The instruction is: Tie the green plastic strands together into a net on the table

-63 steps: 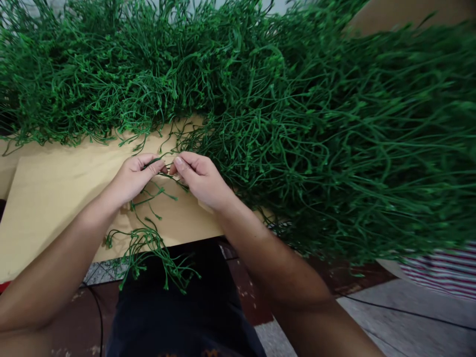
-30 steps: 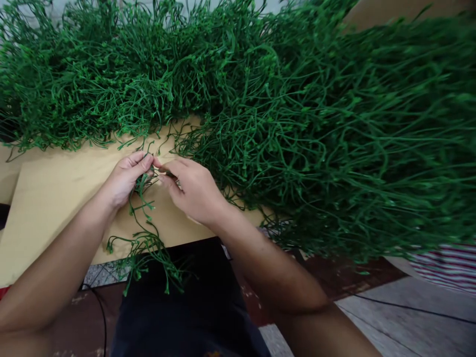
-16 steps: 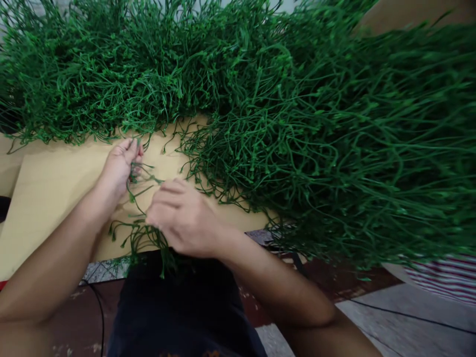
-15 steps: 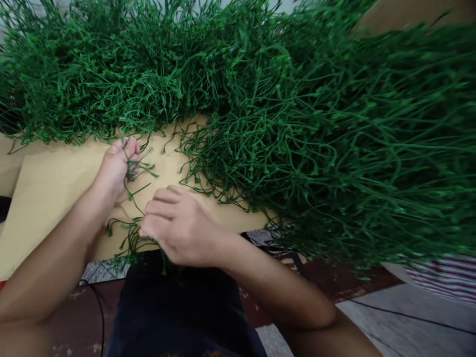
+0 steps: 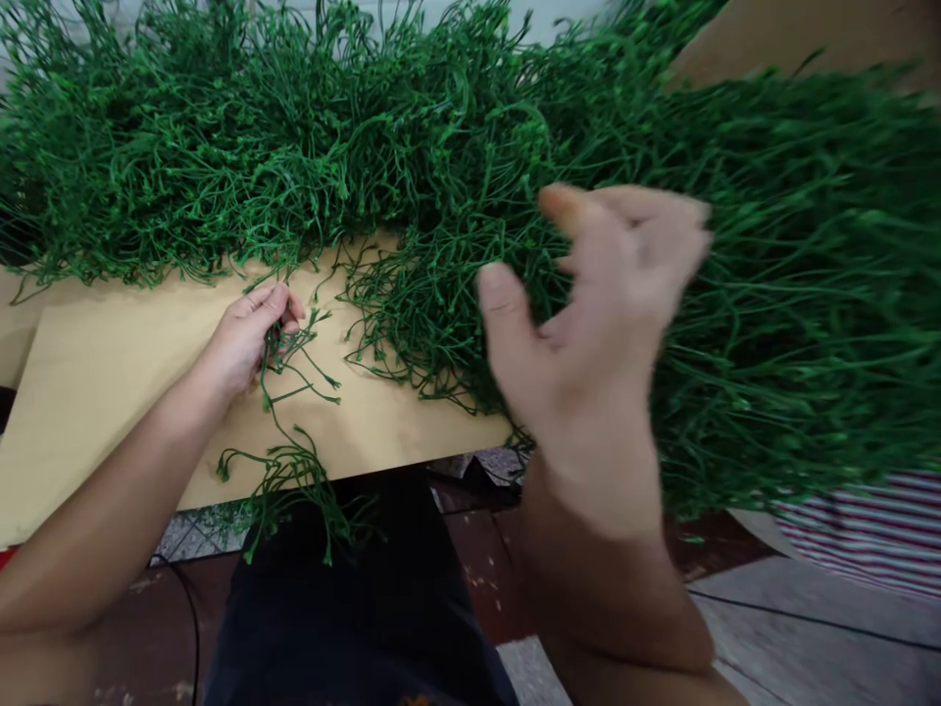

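Note:
My left hand (image 5: 257, 333) is closed around several thin green plastic stems (image 5: 290, 353), whose tips stick out past the fingers over the tan board. From there a strand hangs towards a loose clump of stems (image 5: 283, 476) lying across the board's front edge. My right hand (image 5: 603, 284) is raised in front of the big heap of green artificial stems (image 5: 765, 324), its thumb apart from the fingers. Nothing shows in it, though motion smears it. The stems in the heap are thin and curved, with small knobbed tips.
The tan board (image 5: 132, 363) lies before me, with a long pile of green stems (image 5: 221, 147) along its back. A brown cardboard panel (image 5: 809, 44) stands at the upper right. Striped red and white cloth (image 5: 867, 534) shows at the right, and a black cable (image 5: 816, 618) crosses the floor.
My right hand has left the loose clump at the board's front edge and moved up and right, opening in front of the heap. My left hand has shifted slightly right, still holding stems.

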A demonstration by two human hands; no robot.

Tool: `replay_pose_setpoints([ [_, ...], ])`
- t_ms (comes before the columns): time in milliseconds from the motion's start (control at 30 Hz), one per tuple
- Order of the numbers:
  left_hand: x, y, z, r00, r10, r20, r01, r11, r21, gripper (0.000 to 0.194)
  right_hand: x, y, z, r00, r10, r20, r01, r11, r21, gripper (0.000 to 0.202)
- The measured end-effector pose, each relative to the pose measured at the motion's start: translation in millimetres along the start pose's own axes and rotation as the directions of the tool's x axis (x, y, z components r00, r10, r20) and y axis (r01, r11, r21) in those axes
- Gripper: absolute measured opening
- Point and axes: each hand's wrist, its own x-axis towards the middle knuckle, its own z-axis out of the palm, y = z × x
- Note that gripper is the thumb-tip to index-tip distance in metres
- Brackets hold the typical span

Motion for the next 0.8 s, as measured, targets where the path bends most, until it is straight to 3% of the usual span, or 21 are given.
replay_pose_setpoints([
  [67, -0.6, -1.3, 0.1, 1.0, -0.008, 0.015, 0.008, 1.0, 0.009, 0.028, -3.1, -23.5, 13.3, 0.984, -0.057, 0.171, 0.029, 0.986, 0.164, 0.046],
  [100, -1.1, -1.8, 0.1, 1.0, -0.011, 0.022, 0.011, 1.0, 0.018, 0.028, -4.7, -35.7, 21.8, 0.953, -0.093, 0.287, 0.019, 0.968, 0.25, 0.043],
  [200, -2.3, -3.0, 0.5, 0.999, 0.008, 0.032, -0.01, 0.998, 0.054, 0.026, -9.1, -63.1, 47.0, 0.796, -0.16, 0.584, -0.082, 0.927, 0.367, 0.031],
  [267, -2.4, -3.5, 1.1, 0.999, 0.036, 0.038, -0.039, 0.995, 0.087, 0.027, -11.4, -69.8, 58.6, 0.723, -0.169, 0.67, -0.142, 0.912, 0.384, 0.024],
  [300, -2.1, -3.7, 1.6, 0.998, 0.047, 0.04, -0.051, 0.993, 0.104, 0.027, -12.2, -70.1, 62.3, 0.713, -0.167, 0.681, -0.169, 0.902, 0.397, 0.023],
  [400, -1.1, -4.1, 3.6, 0.998, 0.051, 0.036, -0.056, 0.988, 0.147, 0.027, -13.9, -65.0, 67.1, 0.746, -0.186, 0.639, -0.206, 0.849, 0.487, 0.02],
  [567, -0.7, -3.3, 8.4, 0.996, 0.081, 0.026, -0.085, 0.968, 0.236, 0.027, -19.3, -62.8, 67.4, 0.81, -0.329, 0.485, -0.136, 0.7, 0.701, 0.018],
  [667, -1.4, -1.1, 12.9, 0.999, 0.04, 0.01, -0.041, 0.97, 0.238, 0.03, -24.1, -65.4, 65.0, 0.819, -0.391, 0.419, -0.093, 0.631, 0.77, 0.016],
  [800, -2.8, -0.7, 19.6, 0.999, 0.002, -0.035, 0.008, 0.964, 0.267, 0.033, -29.3, -63.7, 57.8, 0.814, -0.403, 0.418, -0.107, 0.603, 0.791, 0.018],
])
